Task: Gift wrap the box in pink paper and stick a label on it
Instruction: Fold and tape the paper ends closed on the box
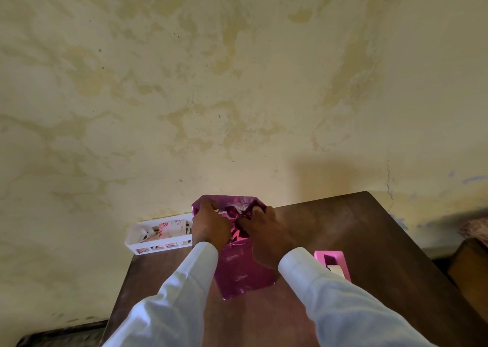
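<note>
A box lies under shiny pink paper (243, 272) on the brown table (343, 228); the box itself is almost wholly covered. My left hand (210, 225) grips the paper's far left flap, fingers curled over its edge. Beside it, my right hand (264, 230) pinches a crumpled fold of the paper near the far middle. Both wrists lie over the wrapped box. No label shows on the paper.
A white slotted basket (137, 241) with patterned paper pieces stands at the table's far left, against the wall. A pink tape dispenser (334, 261) sits just right of my right sleeve. The stained wall rises right behind the table.
</note>
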Motion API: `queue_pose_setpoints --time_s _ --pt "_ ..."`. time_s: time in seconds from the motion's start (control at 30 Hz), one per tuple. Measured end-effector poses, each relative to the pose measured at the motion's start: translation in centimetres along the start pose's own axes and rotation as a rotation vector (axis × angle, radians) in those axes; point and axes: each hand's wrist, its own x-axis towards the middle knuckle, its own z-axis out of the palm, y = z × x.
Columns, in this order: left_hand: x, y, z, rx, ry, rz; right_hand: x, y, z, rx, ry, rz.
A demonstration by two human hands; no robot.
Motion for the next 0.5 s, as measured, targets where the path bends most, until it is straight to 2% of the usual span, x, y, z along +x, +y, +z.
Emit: queue_pose_setpoints --time_s 0.17,0.37,0.5 --pt "-0.1 0.3 -0.2 -0.066 0.005 0.021 0.2 0.3 0.2 0.025 0.009 0.003" --pt "-0.5 1.2 -1.2 -0.326 0.012 0.027 0.4 0.5 0.6 -0.015 0.014 -0.008" --pt "-0.8 1.5 -1.7 -0.519 -0.150 -0.014 0.6 0.5 0.6 -0.040 0.008 -0.011"
